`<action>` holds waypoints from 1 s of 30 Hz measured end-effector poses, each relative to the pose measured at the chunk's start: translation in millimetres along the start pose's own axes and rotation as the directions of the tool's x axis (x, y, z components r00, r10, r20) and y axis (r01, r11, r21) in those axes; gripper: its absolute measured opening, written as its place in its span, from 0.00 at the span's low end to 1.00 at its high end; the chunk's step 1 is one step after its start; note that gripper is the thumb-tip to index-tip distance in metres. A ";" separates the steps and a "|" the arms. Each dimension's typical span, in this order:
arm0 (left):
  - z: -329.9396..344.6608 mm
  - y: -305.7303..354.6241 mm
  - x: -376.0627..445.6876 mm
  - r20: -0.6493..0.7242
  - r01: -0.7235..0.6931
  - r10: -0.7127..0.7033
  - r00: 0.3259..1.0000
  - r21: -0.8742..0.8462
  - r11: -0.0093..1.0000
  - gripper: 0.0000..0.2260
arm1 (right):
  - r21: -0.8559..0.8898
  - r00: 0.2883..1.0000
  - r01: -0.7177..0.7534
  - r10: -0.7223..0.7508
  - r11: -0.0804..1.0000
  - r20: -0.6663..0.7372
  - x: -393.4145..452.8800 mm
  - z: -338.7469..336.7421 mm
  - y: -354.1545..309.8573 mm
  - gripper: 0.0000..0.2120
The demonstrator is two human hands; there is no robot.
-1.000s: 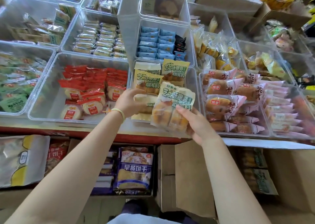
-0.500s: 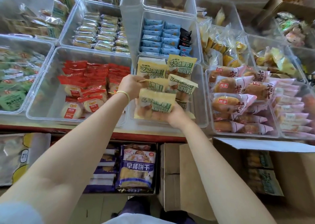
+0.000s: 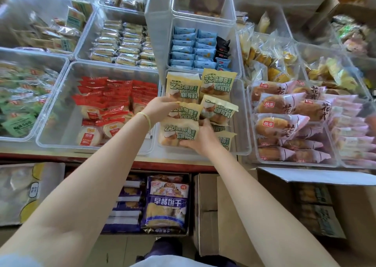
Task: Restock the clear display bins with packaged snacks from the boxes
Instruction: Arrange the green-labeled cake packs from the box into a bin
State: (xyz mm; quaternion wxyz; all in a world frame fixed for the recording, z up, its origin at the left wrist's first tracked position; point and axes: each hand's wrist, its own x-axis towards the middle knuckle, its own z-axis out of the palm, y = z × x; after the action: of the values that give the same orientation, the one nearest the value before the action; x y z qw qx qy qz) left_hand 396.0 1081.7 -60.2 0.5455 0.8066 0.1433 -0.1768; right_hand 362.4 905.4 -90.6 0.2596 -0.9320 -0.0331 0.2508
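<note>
Fingers point(image 3: 184, 143) of right hand point(image 3: 200, 137) grip the green-and-yellow bread pack point(image 3: 178, 133), now lowered from above into the clear bin point(image 3: 243, 124), left hand point(image 3: 160, 107) gripping the pack behind point(image 3: 186, 112); row nearly filled, placement almost complete.

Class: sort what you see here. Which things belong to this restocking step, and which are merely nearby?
In use: left hand, right hand, yellow-green bread packs, their clear bin.

Nearby only: red-wrapped cakes, blue packets, pink-wrapped buns, biscuit bag.
</note>
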 end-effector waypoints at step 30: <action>209.3 -29.2 -145.8 -0.145 0.008 0.014 0.989 0.145 0.989 0.06 | 0.529 0.988 -0.087 0.143 0.844 -0.066 -146.0 -36.5 114.2 0.16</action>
State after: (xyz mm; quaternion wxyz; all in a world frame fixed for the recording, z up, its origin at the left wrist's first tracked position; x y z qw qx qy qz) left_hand 225.9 891.9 -91.7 0.4738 0.8551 0.1683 -0.1264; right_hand 244.9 761.8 -55.0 0.4899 -0.8377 0.1058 0.2170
